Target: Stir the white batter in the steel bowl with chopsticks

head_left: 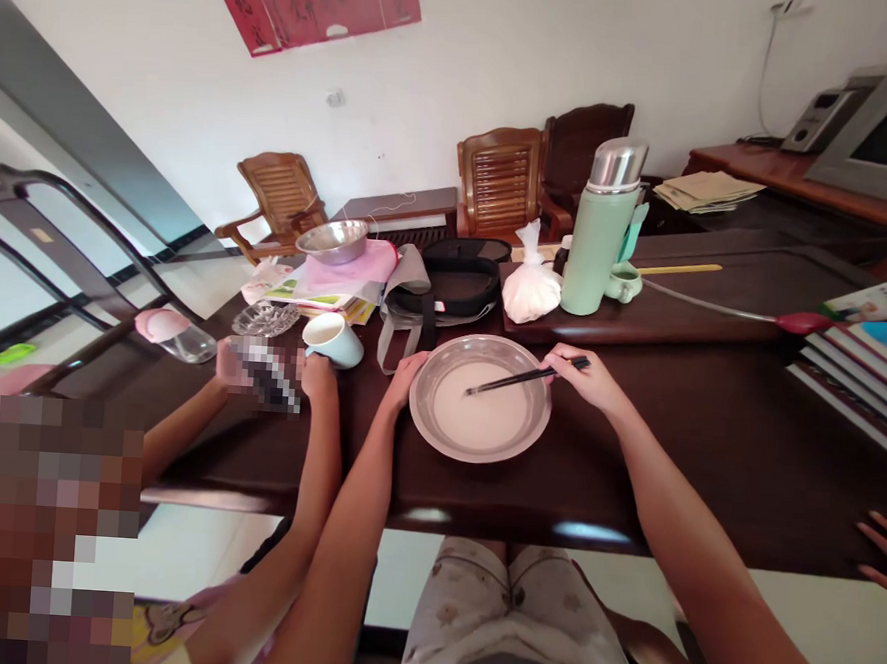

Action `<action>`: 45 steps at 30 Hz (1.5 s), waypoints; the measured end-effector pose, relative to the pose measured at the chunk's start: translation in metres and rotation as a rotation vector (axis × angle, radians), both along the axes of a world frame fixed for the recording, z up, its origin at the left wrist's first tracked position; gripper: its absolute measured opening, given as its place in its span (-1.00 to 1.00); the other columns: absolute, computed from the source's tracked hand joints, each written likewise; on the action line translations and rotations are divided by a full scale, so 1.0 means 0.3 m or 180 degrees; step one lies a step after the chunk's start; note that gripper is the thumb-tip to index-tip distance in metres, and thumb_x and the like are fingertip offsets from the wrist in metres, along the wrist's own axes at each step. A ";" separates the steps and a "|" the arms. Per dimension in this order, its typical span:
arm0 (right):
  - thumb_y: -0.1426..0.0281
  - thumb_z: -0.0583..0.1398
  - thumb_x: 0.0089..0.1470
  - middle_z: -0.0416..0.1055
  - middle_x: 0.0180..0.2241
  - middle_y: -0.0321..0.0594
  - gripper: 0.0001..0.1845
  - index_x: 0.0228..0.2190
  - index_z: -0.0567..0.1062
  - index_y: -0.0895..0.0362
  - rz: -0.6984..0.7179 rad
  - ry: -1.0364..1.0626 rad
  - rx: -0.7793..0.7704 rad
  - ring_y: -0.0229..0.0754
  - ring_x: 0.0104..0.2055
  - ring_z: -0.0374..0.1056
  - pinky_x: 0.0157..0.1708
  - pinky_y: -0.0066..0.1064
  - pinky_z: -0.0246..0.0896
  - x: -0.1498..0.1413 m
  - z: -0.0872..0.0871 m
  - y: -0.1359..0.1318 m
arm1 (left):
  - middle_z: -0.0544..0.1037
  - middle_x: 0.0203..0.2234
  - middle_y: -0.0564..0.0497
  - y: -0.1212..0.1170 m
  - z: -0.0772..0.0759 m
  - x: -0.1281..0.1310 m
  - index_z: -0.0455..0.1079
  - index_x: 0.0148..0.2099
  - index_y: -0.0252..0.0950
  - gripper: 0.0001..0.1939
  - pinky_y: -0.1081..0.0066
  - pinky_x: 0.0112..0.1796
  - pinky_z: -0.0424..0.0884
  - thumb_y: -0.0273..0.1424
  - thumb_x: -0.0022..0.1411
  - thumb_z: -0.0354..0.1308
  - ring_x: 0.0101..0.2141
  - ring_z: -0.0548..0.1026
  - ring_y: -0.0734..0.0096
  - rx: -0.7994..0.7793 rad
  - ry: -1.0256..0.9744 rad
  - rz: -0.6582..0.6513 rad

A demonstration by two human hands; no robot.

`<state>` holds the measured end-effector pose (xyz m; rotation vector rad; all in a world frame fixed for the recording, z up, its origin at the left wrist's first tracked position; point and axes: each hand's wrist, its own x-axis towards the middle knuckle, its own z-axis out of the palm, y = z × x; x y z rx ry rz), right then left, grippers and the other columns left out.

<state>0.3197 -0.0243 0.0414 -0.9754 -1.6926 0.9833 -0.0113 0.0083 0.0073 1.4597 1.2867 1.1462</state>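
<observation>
the right hand is closed around a pair of thin black chopsticks, and their tips reach into the whitish liquid. the left hand touches the left rim of the round, silver-coloured metal bowl; how firmly its fingers close there, i cannot tell. the bowl stands on the dark brown, shiny wooden counter, near the front edge, between the two hands.

in my judgement, a strong push of the chopsticks against the wall could make the bowl slide on this smooth surface, or the liquid could splash over the rim. if the left hand presses down too much, the bowl could tilt.

just to the left, another person's hand is at the light blue cup; a bump between the neighbouring arms could shake the bowl. behind it, the knotted plastic bag with white contents stands beside the tall, pale green flask, which could tip if struck.
</observation>
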 end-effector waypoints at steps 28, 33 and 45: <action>0.03 0.13 0.09 0.36 -0.69 -0.28 -0.56 -0.56 0.49 0.11 -0.0403 0.0157 -0.0119 -0.20 -0.55 0.34 -0.36 -0.35 0.26 0.016 0.009 -0.002 | 0.57 -0.41 -0.10 0.011 -0.016 -0.018 0.51 -0.39 -0.31 -0.71 0.31 -0.14 0.34 -0.24 0.13 0.06 -0.20 0.45 0.17 0.0080 0.0182 0.0078; 0.05 0.15 0.08 0.45 -0.54 -0.25 -0.61 -0.46 0.52 0.12 0.0176 -0.0018 -0.0084 -0.18 -0.44 0.39 -0.33 -0.36 0.27 -0.006 -0.004 0.004 | 0.58 -0.40 -0.08 0.012 -0.019 -0.021 0.51 -0.40 -0.29 -0.69 0.33 -0.15 0.35 -0.20 0.14 0.05 -0.19 0.46 0.18 0.0069 0.0274 0.0099; 0.01 0.16 0.05 0.46 -0.53 -0.24 -0.58 -0.47 0.52 0.11 0.0001 0.0022 -0.0103 -0.16 -0.43 0.40 -0.31 -0.33 0.28 -0.003 0.000 0.006 | 0.58 -0.38 -0.08 0.017 -0.021 -0.024 0.49 -0.38 -0.27 -0.69 0.33 -0.16 0.33 -0.16 0.11 0.06 -0.19 0.46 0.14 0.0103 0.0212 0.0040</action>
